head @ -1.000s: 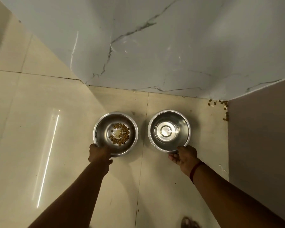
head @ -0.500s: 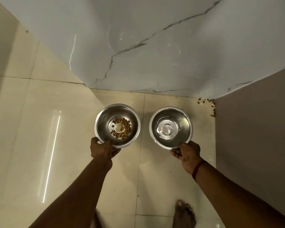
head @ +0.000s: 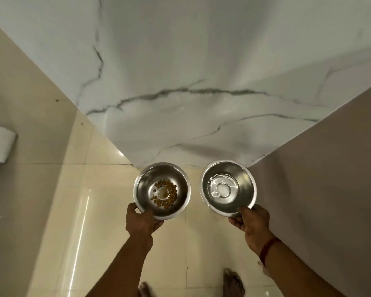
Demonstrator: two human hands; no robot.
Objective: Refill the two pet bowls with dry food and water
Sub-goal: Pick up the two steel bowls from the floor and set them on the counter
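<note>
Kibble bowl (head: pixel 144 185) ahead of my left hand (head: pixel 140 221), gripped at near rim; water bowl (head: pixel 244 183) likewise in right hand (head: pixel 253 224), both level.

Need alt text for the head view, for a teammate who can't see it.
A person holds two steel bowls by their near rims: the left hand grips the kibble bowl, nearly empty, and the right hand grips the water bowl, holding shallow water. Cream floor tiles lie below, a veined marble wall ahead.

Left hand (head: pixel 140 221), right hand (head: pixel 254 222) — both gripping, arms outstretched
</note>
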